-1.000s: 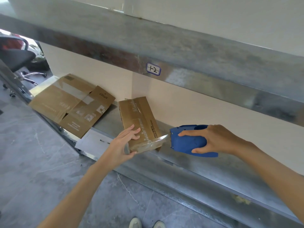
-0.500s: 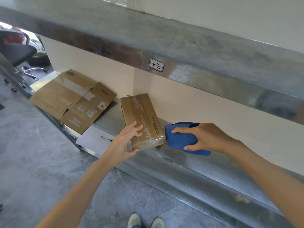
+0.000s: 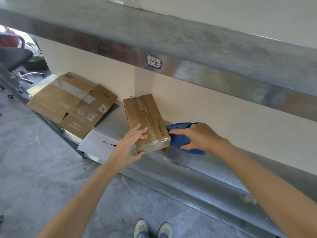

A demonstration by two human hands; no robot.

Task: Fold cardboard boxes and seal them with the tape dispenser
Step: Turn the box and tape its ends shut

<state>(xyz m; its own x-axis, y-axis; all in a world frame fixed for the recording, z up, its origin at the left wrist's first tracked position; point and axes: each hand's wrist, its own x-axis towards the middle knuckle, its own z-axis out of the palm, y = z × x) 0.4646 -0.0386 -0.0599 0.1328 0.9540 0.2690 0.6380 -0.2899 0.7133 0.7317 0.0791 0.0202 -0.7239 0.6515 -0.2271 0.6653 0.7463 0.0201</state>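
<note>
A small brown cardboard box lies on the metal shelf, with clear tape along its top and over its near end. My left hand grips the box's near left corner, fingers on top and thumb under the end. My right hand holds the blue tape dispenser, which is pressed against the box's near right edge. The dispenser's front is hidden behind the box.
A flattened cardboard box lies on the shelf to the left. A white sheet with a pen hangs over the shelf's front edge. An upper shelf carries a label. An office chair stands far left. My shoes are below.
The dispenser has moved left, from a short way off the box with tape stretched between them, to right against the box's near right edge. My left hand has kept its hold.
</note>
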